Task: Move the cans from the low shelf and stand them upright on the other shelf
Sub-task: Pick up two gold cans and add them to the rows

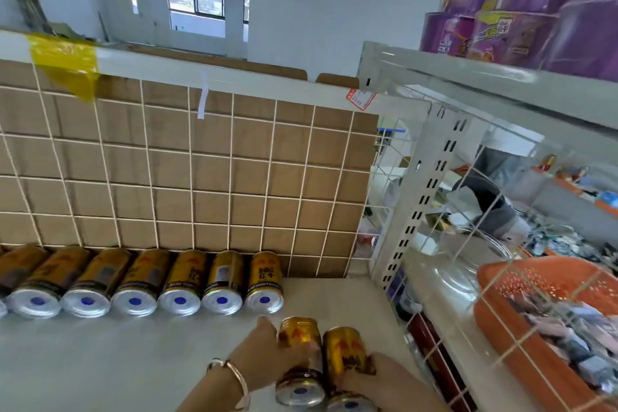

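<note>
Two gold drink cans lay on their sides at the near edge of the pale shelf [133, 354], silver bases towards the camera, touching each other along their length. The left hand [267, 349] was curled over the left can [299, 361], thumb stretched along its far side, while the fingers themselves were lost in motion blur across the can's middle. The right hand [378, 375] gripped the right can [344, 359] from the outer side; only its back and knuckles showed, and the fingertips were hidden behind the can. The base of that can and both forearms were cut off by the bottom of the frame. A thin bracelet [239, 381] circled the left wrist. Further back, a row of matching cans [133, 281] lay side by side against the wire grid backing [187, 177], with brown cardboard behind the grid; the row ran out of view at the left edge, so its full count could not be told. The printing on the labels was too blurred to read. To the right, beyond a slotted white upright [424, 197], an orange basket [521, 281] sat behind wire mesh, its contents smeared and indistinct. Above it, purple cylindrical containers [515, 7] stood stacked on a higher shelf, partly cut off at the top and right. A yellow strip of tape [67, 63] hung from the white top rail.
</note>
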Demonstrator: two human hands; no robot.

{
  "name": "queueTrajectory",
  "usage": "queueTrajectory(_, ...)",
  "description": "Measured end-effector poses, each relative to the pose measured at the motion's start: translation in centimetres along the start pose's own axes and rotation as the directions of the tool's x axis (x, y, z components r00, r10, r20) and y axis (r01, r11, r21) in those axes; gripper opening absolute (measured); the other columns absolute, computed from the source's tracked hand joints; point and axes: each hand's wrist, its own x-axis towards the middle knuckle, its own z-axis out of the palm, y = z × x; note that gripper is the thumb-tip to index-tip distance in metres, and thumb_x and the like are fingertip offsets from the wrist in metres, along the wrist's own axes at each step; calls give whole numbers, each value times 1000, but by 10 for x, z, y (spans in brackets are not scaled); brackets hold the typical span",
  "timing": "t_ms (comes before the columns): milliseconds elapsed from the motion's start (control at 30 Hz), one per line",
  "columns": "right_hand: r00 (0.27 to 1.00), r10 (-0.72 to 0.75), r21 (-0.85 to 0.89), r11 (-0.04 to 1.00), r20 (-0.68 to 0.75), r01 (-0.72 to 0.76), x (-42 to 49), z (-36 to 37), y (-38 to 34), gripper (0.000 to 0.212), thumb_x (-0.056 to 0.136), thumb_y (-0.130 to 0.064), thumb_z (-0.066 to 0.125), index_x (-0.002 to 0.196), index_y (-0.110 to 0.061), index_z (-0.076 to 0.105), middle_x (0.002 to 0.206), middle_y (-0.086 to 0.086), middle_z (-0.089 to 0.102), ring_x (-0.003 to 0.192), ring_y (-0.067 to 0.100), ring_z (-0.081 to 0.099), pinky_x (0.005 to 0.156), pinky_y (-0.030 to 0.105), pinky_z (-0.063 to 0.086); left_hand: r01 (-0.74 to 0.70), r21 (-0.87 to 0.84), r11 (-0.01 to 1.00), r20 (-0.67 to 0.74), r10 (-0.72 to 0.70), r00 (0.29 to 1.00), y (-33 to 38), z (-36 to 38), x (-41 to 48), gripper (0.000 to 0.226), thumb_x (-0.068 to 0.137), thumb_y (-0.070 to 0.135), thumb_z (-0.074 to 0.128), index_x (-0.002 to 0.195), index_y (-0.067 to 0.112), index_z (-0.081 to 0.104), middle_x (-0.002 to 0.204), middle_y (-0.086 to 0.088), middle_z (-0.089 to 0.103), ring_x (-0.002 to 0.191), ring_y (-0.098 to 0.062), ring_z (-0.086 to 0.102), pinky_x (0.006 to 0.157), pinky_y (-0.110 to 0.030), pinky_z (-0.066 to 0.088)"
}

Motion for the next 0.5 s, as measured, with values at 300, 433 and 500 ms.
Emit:
queueTrajectory(300, 994, -109, -101, 989, 27, 111, -28, 32, -28, 46, 63, -73, 63, 91, -37, 65, 120, -8, 56, 115, 6, 51, 112, 28, 31, 153, -460, 875, 166, -84, 982, -29, -10, -29, 48, 69, 52, 72, 91, 11, 64, 94, -9, 70, 89, -19, 67, 91, -33, 50)
queueTrajectory(433, 992, -56, 39, 998, 116, 52, -33, 49, -54, 67, 47, -56, 77, 100, -18, 68, 97, -2, 72, 93, 10, 66, 83, 24, 49, 140, -762, 633, 106, -92, 990, -62, -32, -54, 56, 67, 15, 82, 111, -3, 53, 100, -23, 65, 87, -34, 68, 76, -41, 57)
queueTrajectory(500, 984, -104, 81, 992, 147, 92, -35, 62, -66, 58, 55, -49, 76, 102, -17, 66, 92, -3, 74, 87, 7, 68, 69, 16, 47, 110, -795, 597, 66, -94, 993, -71, -45, -67, 52, 69, 12, 80, 111, -2, 52, 100, -23, 65, 82, -32, 68, 66, -36, 56)
